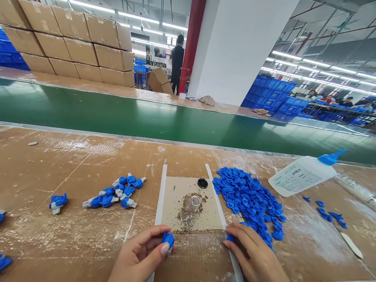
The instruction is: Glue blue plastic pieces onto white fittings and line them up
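Head view, logged from my remote station. Largest item: the green conveyor belt (147,117) running across at 12 o'clock, beyond the brown worktable (73,176). At 2 o'clock a white squeeze bottle (302,175) with a blue nozzle lies on its side. A pile of loose blue parts (249,199) spreads at 1 o'clock, and my right hand (254,256) rests at its near edge, fingers curled down on a blue piece (230,237); I cannot tell whether they grip it. A cardboard mat (190,211) between two white strips sits at centre, carrying a small clear cup (194,203) whose contents I cannot make out, and a black disc (202,183). Assembled blue-and-white pieces (117,192) lie at 10 o'clock. My left hand (141,254) pinches a small blue part (168,238) between thumb and forefinger, its long axis roughly upright, directly at 9 o'clock from the right fingertips and near them.
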The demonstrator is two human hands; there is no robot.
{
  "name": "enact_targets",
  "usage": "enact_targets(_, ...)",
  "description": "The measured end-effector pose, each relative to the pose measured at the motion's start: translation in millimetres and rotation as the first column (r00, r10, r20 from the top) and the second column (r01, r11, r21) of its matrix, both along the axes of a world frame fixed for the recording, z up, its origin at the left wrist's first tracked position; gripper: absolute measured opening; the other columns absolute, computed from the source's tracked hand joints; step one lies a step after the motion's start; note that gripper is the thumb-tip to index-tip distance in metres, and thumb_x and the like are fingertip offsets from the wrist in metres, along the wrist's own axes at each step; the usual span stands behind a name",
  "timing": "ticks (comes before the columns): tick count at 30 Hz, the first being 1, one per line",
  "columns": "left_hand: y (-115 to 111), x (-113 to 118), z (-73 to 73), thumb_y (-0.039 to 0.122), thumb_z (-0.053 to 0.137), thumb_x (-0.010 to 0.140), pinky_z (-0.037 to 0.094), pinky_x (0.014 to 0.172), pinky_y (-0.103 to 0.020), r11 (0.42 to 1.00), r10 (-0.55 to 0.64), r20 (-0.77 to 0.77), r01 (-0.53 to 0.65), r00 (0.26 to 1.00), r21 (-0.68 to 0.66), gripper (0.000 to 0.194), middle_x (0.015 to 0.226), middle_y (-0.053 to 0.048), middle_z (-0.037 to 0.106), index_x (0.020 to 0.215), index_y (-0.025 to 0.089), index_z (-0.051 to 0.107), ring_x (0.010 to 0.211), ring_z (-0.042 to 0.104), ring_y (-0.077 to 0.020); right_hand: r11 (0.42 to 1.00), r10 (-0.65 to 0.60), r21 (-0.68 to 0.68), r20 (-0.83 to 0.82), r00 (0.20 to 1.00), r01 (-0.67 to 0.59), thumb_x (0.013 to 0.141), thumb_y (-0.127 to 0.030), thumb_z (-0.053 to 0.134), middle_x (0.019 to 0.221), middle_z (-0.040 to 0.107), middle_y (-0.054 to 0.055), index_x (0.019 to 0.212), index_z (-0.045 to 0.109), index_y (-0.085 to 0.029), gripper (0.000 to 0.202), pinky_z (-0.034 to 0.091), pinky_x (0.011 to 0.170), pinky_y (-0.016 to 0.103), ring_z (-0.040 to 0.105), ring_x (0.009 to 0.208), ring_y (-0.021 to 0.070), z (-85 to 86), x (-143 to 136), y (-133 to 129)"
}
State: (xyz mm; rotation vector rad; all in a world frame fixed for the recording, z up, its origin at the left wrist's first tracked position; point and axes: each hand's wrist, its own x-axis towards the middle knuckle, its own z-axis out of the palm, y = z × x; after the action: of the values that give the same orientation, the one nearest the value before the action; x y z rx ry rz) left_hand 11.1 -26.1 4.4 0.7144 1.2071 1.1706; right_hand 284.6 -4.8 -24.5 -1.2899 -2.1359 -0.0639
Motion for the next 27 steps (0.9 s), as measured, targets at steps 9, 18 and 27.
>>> enact_targets(9,4,-3,0.7,0.048,0.085,0.057,0.054,0.071,-0.023,1.000,-0.006,0.095,0.007,0.995,-0.015,0.040,0.077,-0.005,0.077,0.086,0.022,0.076,0.073,0.071,-0.0174,0.957,-0.038,-0.275,-0.444,0.895,-0.096,0.087,-0.024,0.059,0.106,0.066,0.005,0.115,0.057,-0.025,0.029,0.050,0.084,0.035,0.060,0.094,0.0204,30.5,-63,36)
enact_targets(18,2,-3,5.1,0.047,0.084,0.060,0.055,0.071,-0.026,0.999,-0.031,0.138,0.035,0.990,-0.026,0.041,0.081,-0.006,0.077,0.090,0.020,0.074,0.081,0.070,-0.0208,0.874,-0.132,-0.406,-0.727,0.674,-0.266,0.077,-0.032,0.071,0.103,0.070,0.007,0.107,0.062,-0.023,0.032,0.051,0.084,0.038,0.063,0.091,0.0216,32.7,-80,37)
enact_targets(27,4,-6,-7.2,0.039,0.081,0.068,0.056,0.067,-0.025,0.987,-0.158,0.272,0.149,0.949,0.053,0.034,0.082,-0.005,0.076,0.092,0.019,0.068,0.074,0.072,-0.0180,0.692,-0.428,-0.297,-0.903,-0.043,-0.658,0.066,-0.044,0.083,0.102,0.072,0.002,0.105,0.062,-0.031,0.047,0.053,0.089,0.036,0.065,0.103,0.0210,10.4,-124,-15)
